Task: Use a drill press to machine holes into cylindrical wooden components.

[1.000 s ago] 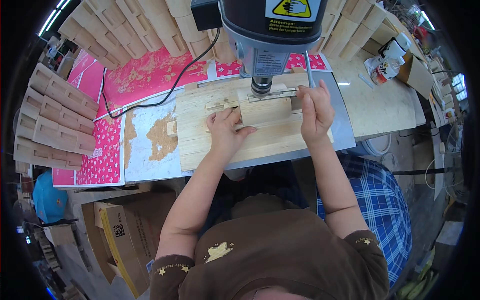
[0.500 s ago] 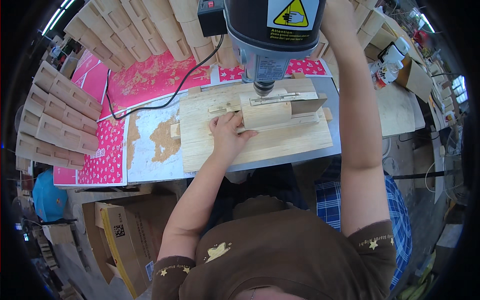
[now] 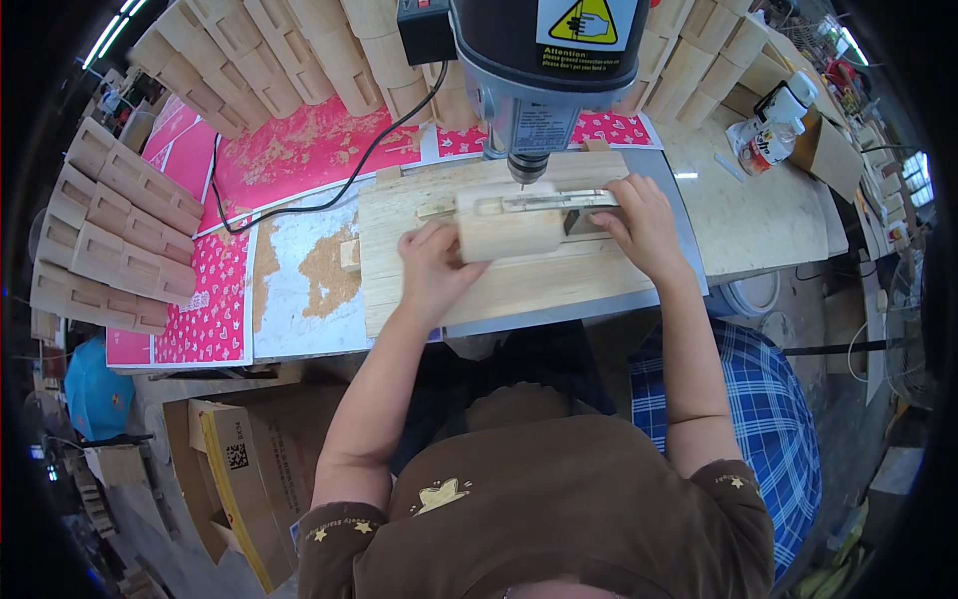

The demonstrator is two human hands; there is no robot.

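A pale rounded wooden block [image 3: 509,232], slightly blurred, lies under the drill press [image 3: 544,110] on a flat wooden board [image 3: 489,295]. My left hand [image 3: 431,265] grips the block's left end between thumb and fingers. Along the block's top runs a thin metal strip [image 3: 559,200]. A grey metal plate [image 3: 584,225] sticks out at its right end. My right hand [image 3: 647,225] is closed on the right end of this metal jig, thumb in front and fingers over the top. Just above the block hangs the drill chuck [image 3: 527,167].
Stacked wooden blocks with slots [image 3: 120,230] stand at the left, and more [image 3: 299,60] line the back. A black cable [image 3: 349,190] crosses the sawdust-strewn table. Bottles [image 3: 773,135] stand back right; a cardboard box [image 3: 259,469] sits below left.
My right hand has come down from the drill press to the metal jig. The block has shifted a little left, with my left hand moving left and closing on its end.
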